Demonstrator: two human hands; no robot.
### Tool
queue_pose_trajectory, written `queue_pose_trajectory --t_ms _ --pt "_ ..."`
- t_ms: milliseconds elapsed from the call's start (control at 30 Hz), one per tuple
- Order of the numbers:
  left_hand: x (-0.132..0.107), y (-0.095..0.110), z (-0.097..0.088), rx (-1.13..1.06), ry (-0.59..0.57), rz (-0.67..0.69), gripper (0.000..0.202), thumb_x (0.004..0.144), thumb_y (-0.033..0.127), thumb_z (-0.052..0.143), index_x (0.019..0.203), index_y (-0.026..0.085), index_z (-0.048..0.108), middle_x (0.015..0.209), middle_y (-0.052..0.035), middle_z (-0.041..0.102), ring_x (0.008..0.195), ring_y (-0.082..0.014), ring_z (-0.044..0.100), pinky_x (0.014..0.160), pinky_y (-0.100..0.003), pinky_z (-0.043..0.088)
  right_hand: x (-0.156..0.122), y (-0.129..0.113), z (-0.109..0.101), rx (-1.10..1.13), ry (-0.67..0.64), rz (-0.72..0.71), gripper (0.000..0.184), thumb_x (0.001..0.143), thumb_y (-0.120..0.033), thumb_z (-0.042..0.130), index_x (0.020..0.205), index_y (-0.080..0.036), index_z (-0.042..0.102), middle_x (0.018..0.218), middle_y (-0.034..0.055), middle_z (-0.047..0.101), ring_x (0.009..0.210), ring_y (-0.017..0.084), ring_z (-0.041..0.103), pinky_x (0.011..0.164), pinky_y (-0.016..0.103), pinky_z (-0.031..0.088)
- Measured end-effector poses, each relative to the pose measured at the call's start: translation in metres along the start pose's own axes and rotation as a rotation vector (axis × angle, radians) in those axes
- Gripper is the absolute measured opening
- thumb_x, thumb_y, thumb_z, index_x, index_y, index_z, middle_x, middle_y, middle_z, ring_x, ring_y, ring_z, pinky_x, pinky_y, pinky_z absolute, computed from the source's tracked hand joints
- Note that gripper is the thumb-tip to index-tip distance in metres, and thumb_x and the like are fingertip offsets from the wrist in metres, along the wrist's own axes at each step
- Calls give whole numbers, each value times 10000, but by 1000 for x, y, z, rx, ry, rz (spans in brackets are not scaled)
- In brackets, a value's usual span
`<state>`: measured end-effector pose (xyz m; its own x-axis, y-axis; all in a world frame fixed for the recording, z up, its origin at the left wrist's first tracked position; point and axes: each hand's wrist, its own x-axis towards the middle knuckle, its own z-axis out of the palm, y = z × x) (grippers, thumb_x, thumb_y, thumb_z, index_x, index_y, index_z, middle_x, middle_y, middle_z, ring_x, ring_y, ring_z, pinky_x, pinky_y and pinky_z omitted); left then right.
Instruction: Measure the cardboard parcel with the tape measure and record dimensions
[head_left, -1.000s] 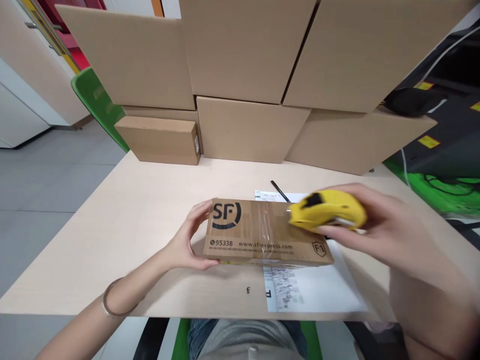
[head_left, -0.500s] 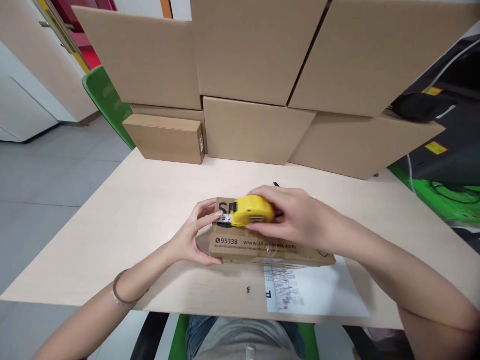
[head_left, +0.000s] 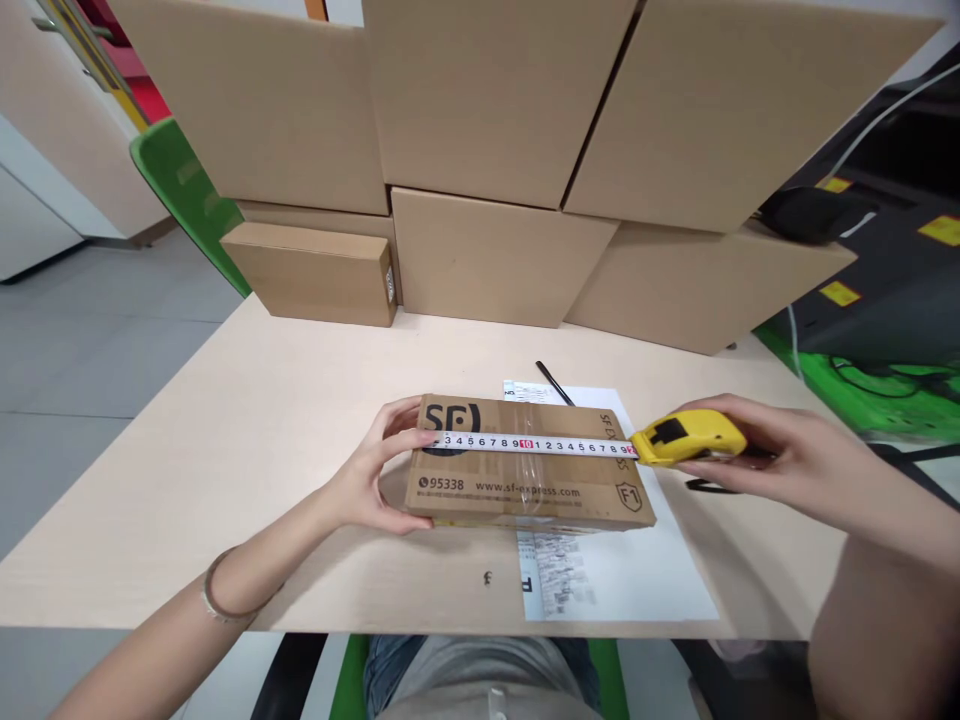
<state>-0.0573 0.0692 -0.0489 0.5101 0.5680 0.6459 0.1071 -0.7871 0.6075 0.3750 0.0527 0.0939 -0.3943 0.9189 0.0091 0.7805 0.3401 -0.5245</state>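
A small brown cardboard box (head_left: 465,510) with black SF print lies on the table in front of me. My left hand (head_left: 382,468) grips its left end, with a finger pressing the tip of the tape blade down near the left edge. The white blade (head_left: 555,446) stretches across the box top to its right end. In my right hand (head_left: 772,455) is the yellow tape measure (head_left: 694,437), held just beyond the box's right edge, a black strap hanging below it. Under the box lies a printed white sheet of paper (head_left: 630,585).
Large cardboard boxes (head_left: 495,260) are stacked along the table's back, and a smaller carton (head_left: 307,275) stands at the back left. Behind the brown box a black pen-like stick (head_left: 553,382) rests partly on the paper. A green chair (head_left: 180,200) stands beyond the left side.
My right hand has pulled the tape measure rightward from the box's left end to past its right end, drawing out the blade. My left hand stays at the left end.
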Motion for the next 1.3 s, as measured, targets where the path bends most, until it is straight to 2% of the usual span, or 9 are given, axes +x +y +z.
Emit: queue_pose_trajectory --t_ms 200,400,533,633,733,833,900,1133,1300 --pt "-2 0 0 15 2 -3 966 714 522 859 1544 411 375 1564 -135 323 1450 -431 361 1144 -663 384 28 -42 3 -40 -50 -122 290 857 -507 738 1057 -302 691 877 46 722 661 213 630 548 327 487" --pt "-14 -10 6 -80 34 -103 1373 580 529 939 1606 472 27 1623 -157 310 1452 -422 394 1136 -640 380 88 -109 65 1 -149 -431 282 946 -424 660 1171 -260 618 1072 36 712 870 202 680 735 305 515" --pt "-15 -7 9 -123 96 -151 1288 594 548 922 1614 408 148 1590 -155 348 1444 -402 408 1156 -599 378 93 -120 78 -110 -75 -663 232 998 -263 542 1213 -278 627 1226 69 664 958 233 679 794 352 521" --pt "-6 7 11 -162 215 -222 948 660 559 874 1485 346 458 1490 -123 458 1406 -384 439 1139 -546 418 78 -113 63 -17 81 -569 289 962 -339 629 1243 -276 601 1171 75 670 953 257 679 783 367 535" --pt "2 22 15 -346 343 -518 690 773 580 780 1355 312 525 1378 -95 550 1244 -314 572 1009 -444 515 60 -99 51 191 174 -387 560 927 -398 702 1421 -317 451 1100 48 677 916 237 677 769 347 546" --pt "3 27 21 -507 347 -822 571 856 610 672 1294 278 518 1276 -88 596 1121 -279 617 937 -420 531 51 -86 60 265 68 -313 644 969 -435 632 1518 -313 317 1087 59 685 878 231 670 768 365 546" --pt "3 25 26 -548 302 -921 530 890 603 630 1275 254 528 1242 -89 613 1130 -282 613 968 -438 513 51 -81 76 201 -33 -321 510 976 -474 600 1423 -280 452 1134 94 687 968 261 656 822 405 532" --pt "-2 14 40 -587 262 -941 501 966 618 503 1283 231 527 1253 -93 623 1194 -289 593 1009 -441 481 65 -63 103 -58 -17 -418 399 956 -565 581 1195 -259 673 1072 107 652 1038 292 593 937 485 438" --pt "-6 12 37 -199 169 -904 508 970 651 454 1182 218 613 1212 -100 588 1232 -317 473 1134 -520 338 99 -1 88 -145 25 153 468 1026 -592 311 974 -217 586 899 95 685 811 247 635 746 360 465"
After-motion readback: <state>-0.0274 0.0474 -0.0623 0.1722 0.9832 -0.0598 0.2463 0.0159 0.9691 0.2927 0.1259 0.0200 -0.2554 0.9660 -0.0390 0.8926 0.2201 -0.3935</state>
